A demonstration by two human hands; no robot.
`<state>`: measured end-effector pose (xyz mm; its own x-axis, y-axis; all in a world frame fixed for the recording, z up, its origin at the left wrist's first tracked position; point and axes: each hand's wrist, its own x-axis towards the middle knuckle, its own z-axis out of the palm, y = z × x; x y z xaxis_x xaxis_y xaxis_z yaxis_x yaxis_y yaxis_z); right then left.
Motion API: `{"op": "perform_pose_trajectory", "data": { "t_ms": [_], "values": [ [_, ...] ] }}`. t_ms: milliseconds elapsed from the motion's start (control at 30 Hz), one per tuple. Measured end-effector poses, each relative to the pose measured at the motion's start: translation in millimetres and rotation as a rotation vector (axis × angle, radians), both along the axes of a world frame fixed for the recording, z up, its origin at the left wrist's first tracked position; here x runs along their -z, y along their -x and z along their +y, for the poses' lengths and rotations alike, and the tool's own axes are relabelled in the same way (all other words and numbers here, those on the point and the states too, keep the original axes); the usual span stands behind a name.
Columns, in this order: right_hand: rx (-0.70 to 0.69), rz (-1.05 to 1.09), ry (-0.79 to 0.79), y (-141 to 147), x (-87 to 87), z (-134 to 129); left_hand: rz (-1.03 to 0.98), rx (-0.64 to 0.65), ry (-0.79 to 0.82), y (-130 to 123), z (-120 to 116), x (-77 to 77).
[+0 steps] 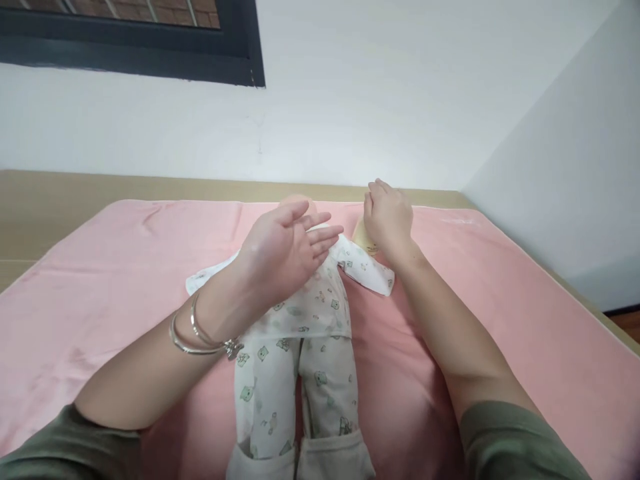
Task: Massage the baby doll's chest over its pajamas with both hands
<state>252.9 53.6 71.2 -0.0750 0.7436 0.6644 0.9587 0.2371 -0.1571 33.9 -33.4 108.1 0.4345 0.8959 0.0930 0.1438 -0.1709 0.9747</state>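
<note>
My left hand [287, 247] is open with the palm turned up and the fingers stretched out to the right. It hovers over the chest of a doll [320, 307] lying on its back. The doll wears a white top and trousers with small green animal prints. Its head [299, 200] shows only in part behind my left fingers. My right hand [393, 217] is curled at the top of a pale yellow bottle [364, 237], near the doll's sleeve. Most of that bottle is hidden by the hand. Nothing shows on my left palm.
A pink sheet [150, 280] with some creases lies under the doll, on a wood-coloured surface [45, 207]. White walls [375, 100] rise behind and to the right. A dark window frame [150, 57] is at the upper left.
</note>
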Motion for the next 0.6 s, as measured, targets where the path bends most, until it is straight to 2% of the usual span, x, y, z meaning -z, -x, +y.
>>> {"op": "perform_pose_trajectory", "data": {
  "t_ms": [133,200,267,367,433,500,600],
  "values": [
    [-0.074,0.063,0.066,-3,-4.7,0,0.015,-0.054,-0.008,15,-26,-2.5],
    [-0.124,0.088,0.13,-10,-8.1,1,-0.005,-0.058,0.005,19,-33,-4.6],
    [-0.109,0.093,0.183,-14,-11.8,0,-0.023,-0.062,-0.004,22,-35,-5.0],
    [-0.004,0.076,0.123,-5,-17.2,-14,-0.004,-0.141,-0.084,21,-34,-3.7],
    [-0.038,0.06,0.033,16,-19.2,-35,-0.009,-0.203,-0.068,15,-35,-5.3],
    [-0.185,0.029,0.026,44,-18.3,-64,-0.087,-0.196,0.098,7,-39,-10.6],
    [-0.471,-0.013,0.118,81,-10.9,-108,-0.288,-0.103,0.446,-1,-48,-21.0]
  ]
}}
